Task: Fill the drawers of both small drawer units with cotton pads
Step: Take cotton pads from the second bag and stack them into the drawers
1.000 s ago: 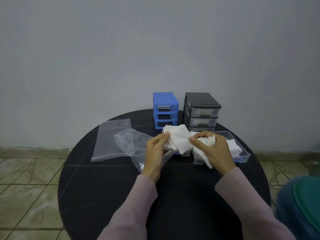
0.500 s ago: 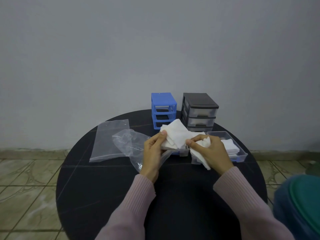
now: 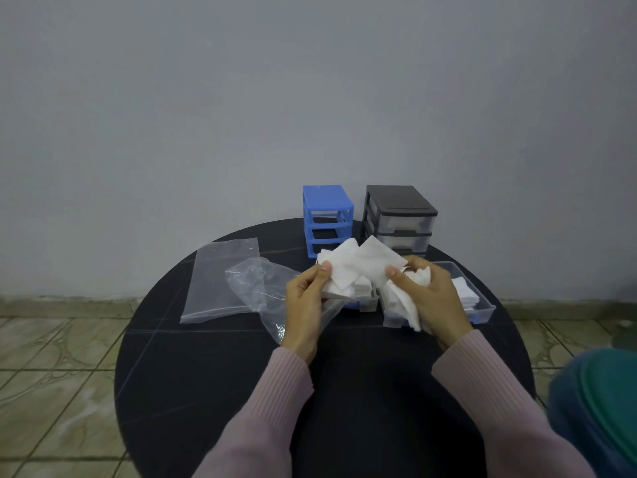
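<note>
A blue drawer unit [image 3: 327, 215] with empty slots stands at the back of the round black table [image 3: 206, 367]; a black drawer unit [image 3: 400, 219] with clear drawers stands to its right. My left hand [image 3: 306, 298] pinches white cotton pads [image 3: 358, 267] at their left edge, and my right hand [image 3: 427, 298] pinches them at the right while holding a further bunch of pads in its palm. Under the pads lies a small pulled-out drawer [image 3: 367, 301], mostly hidden. A clear drawer [image 3: 482, 307] with pads inside sits to the right, behind my right hand.
A flat clear zip bag [image 3: 220, 281] lies at the left of the table, and a crumpled clear bag [image 3: 262, 284] lies beside my left hand. A blue and green container [image 3: 599, 401] sits off the table at the right. Tiled floor surrounds the table.
The pads between my hands have been spread wider apart and lifted slightly; both hands kept their hold and stayed over the small drawers.
</note>
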`<state>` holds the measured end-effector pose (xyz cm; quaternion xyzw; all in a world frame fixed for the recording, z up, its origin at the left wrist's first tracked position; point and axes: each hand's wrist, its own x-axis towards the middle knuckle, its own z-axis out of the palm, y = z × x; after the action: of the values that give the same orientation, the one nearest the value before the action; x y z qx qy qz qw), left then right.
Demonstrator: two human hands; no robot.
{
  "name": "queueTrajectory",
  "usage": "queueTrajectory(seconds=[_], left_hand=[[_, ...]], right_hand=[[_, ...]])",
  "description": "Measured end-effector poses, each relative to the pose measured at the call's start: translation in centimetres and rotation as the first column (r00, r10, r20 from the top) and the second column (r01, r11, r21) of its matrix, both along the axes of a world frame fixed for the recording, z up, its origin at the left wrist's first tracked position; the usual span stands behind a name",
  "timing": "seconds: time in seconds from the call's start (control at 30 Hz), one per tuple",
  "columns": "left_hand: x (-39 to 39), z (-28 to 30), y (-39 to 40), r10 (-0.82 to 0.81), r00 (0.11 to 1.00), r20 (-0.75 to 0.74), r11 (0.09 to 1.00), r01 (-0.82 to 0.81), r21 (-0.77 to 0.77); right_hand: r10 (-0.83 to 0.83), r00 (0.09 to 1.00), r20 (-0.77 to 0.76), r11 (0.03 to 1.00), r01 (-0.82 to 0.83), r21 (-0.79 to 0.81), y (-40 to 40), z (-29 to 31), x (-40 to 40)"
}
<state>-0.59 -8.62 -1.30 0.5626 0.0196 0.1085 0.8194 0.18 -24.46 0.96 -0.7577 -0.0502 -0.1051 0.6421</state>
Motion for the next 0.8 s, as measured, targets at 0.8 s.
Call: queueTrajectory(seconds=[0.8], left_hand=[[-0.3,0.0,-0.6,-0.076,0.994,0.073,0.990,0.067,0.121]], right_hand=[[0.084,0.963,0.257,0.519,0.177,-0.836,0.0,2.7,0.4]])
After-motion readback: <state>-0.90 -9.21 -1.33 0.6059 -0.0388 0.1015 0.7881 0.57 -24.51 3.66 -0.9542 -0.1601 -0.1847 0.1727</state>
